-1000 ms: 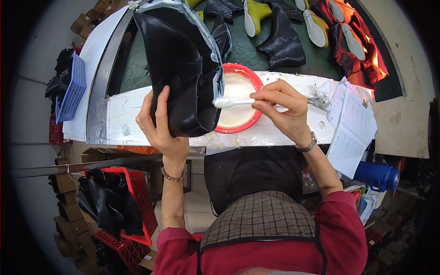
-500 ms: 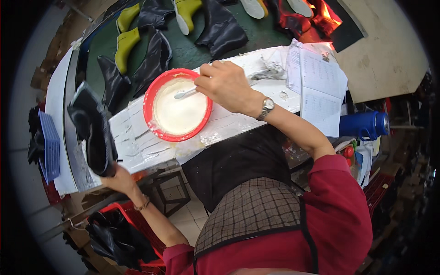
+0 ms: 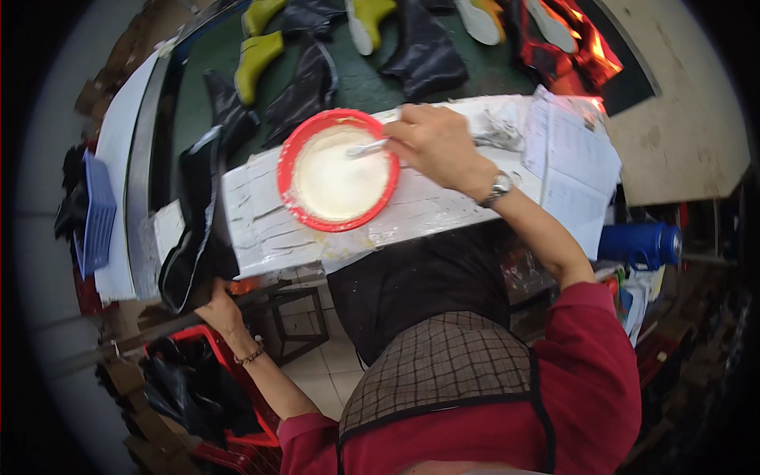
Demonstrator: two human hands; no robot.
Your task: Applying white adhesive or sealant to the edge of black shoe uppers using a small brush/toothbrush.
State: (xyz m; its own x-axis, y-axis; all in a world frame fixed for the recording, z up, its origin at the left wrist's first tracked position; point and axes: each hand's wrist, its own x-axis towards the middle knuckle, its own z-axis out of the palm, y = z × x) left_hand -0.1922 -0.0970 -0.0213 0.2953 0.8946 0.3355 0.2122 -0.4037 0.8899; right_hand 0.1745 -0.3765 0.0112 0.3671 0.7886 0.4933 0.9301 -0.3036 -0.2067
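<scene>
My right hand (image 3: 445,149) is closed in a pinch around a slim white brush-like tool (image 3: 366,148). The tool's end reaches over creamy white liquid (image 3: 339,180) in a red bowl (image 3: 287,176); whether it dips in is hard to tell. At the left end of the white board, a black boot (image 3: 204,237) stands tilted, its shaft toward the far side and its foot toward me. My left hand (image 3: 222,313) is closed on the near, lower end of this boot; its fingers are partly hidden behind it.
On the green table (image 3: 348,85) lie several black boots (image 3: 423,59), yellow-green boots (image 3: 259,67) and shiny red ones. Papers (image 3: 571,166) and a blue flask (image 3: 640,243) are at right. Below left stands a red crate (image 3: 257,408) of black pieces; a blue basket (image 3: 99,218) is farther left.
The black boot in my left hand has turned, its foot now low and nearer me. My right hand keeps the white tool over the bowl. The whole view has shifted a little.
</scene>
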